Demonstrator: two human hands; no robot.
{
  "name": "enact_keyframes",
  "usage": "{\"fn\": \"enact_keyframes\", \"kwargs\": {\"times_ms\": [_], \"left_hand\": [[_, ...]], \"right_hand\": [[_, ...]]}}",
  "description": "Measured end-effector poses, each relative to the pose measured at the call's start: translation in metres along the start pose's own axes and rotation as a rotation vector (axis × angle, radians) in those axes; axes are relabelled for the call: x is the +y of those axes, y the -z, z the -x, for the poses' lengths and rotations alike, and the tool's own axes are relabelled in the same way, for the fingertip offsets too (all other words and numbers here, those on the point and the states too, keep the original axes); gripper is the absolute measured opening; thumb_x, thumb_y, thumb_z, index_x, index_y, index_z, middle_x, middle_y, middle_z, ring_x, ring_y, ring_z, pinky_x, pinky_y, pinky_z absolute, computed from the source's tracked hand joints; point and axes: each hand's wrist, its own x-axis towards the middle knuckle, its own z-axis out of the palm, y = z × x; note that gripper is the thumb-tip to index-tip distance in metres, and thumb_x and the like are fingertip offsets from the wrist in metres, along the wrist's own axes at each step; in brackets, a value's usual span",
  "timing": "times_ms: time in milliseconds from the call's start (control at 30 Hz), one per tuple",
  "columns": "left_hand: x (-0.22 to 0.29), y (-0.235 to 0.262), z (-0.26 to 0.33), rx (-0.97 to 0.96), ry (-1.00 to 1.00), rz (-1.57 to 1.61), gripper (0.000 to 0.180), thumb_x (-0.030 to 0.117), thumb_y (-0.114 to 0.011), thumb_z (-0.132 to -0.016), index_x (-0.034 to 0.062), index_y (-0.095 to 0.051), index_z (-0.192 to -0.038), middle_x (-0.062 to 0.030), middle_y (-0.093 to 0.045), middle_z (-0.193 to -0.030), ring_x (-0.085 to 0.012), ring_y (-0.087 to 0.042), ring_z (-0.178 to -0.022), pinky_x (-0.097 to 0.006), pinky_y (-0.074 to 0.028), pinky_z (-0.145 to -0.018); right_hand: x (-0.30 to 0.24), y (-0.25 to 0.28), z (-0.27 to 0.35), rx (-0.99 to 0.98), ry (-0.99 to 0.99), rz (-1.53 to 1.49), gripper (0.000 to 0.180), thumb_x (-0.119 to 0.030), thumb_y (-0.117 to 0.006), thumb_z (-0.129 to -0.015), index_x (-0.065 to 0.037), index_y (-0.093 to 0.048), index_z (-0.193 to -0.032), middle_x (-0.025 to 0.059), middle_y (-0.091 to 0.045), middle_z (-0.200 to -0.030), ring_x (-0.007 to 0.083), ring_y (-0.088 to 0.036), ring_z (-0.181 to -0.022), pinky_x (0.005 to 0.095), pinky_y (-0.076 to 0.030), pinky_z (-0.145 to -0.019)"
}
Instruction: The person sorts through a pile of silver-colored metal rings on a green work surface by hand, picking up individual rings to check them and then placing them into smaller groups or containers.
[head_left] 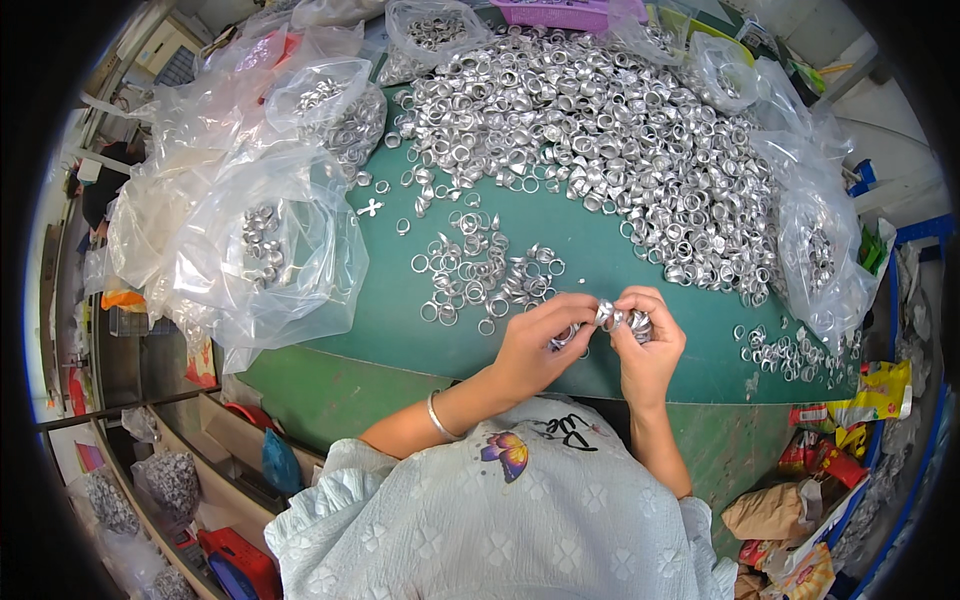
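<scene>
Both my hands meet over the near edge of a green table (pixel 590 245). My left hand (pixel 535 340) is closed, its thumb and fingers pinching a silver-coloured ring (pixel 603 314) from the left; more rings show under its fingers. My right hand (pixel 648 345) curls round several silver rings (pixel 638 324) and meets the left hand's fingertips at the pinched ring. Just beyond my left hand lies a loose group of similar rings (pixel 465 268). A large heap of rings (pixel 600 120) covers the far part of the table.
Clear plastic bags (pixel 300 265) with rings crowd the left side; another bag (pixel 815 250) stands at the right. A small ring pile (pixel 790 355) lies at the right near edge. A purple basket (pixel 570 14) sits at the back. Open drawers (pixel 235 440) are at lower left.
</scene>
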Motion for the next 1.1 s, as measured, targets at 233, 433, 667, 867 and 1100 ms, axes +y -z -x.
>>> {"fn": "enact_keyframes", "kwargs": {"times_ms": [233, 433, 667, 867, 1100], "left_hand": [[0.000, -0.002, 0.000, 0.034, -0.154, -0.065, 0.022, -0.009, -0.063, -0.067, 0.0010, -0.060, -0.087, -0.0105, -0.062, -0.095, -0.0175, -0.062, -0.073, -0.024, -0.049, -0.059], [-0.001, -0.001, 0.000, 0.029, -0.132, -0.028, 0.022, -0.008, -0.062, -0.068, 0.0014, -0.058, -0.087, -0.0094, -0.061, -0.092, -0.0217, -0.061, -0.073, -0.028, -0.050, -0.059], [-0.003, 0.000, 0.000, 0.030, -0.115, -0.022, 0.021, -0.008, -0.063, -0.069, 0.0012, -0.058, -0.087, -0.0091, -0.061, -0.093, -0.0208, -0.061, -0.073, -0.027, -0.049, -0.058], [-0.001, 0.004, 0.002, -0.044, 0.008, 0.024, 0.021, -0.003, -0.067, -0.069, 0.0010, -0.060, -0.088, -0.0088, -0.061, -0.095, -0.0160, -0.059, -0.071, -0.024, -0.047, -0.056], [-0.015, 0.005, 0.003, -0.107, 0.140, 0.169, 0.018, -0.001, -0.069, -0.068, 0.0001, -0.062, -0.085, -0.0091, -0.061, -0.094, -0.0120, -0.057, -0.073, -0.022, -0.046, -0.059]], "right_hand": [[-0.003, -0.001, 0.002, 0.005, -0.002, 0.011, 0.018, 0.014, -0.054, -0.068, 0.003, -0.057, -0.081, 0.0056, -0.053, -0.087, 0.0066, -0.047, -0.068, 0.0185, -0.039, -0.058], [-0.007, -0.004, 0.004, -0.013, -0.049, 0.012, 0.020, 0.014, -0.054, -0.069, 0.004, -0.059, -0.085, 0.0061, -0.054, -0.088, 0.0070, -0.047, -0.067, 0.0184, -0.039, -0.053], [-0.001, -0.003, 0.003, -0.021, 0.037, 0.123, 0.019, 0.014, -0.054, -0.068, 0.004, -0.059, -0.084, 0.0066, -0.055, -0.085, 0.0089, -0.049, -0.069, 0.0204, -0.040, -0.060], [0.002, -0.003, 0.002, -0.024, 0.051, 0.158, 0.019, 0.014, -0.055, -0.067, 0.004, -0.059, -0.083, 0.0067, -0.055, -0.083, 0.0101, -0.049, -0.070, 0.0211, -0.040, -0.062], [0.009, 0.000, 0.003, -0.064, 0.121, 0.219, 0.014, 0.011, -0.056, -0.071, 0.003, -0.058, -0.083, 0.0056, -0.053, -0.083, 0.0072, -0.047, -0.063, 0.0187, -0.037, -0.052]]}}
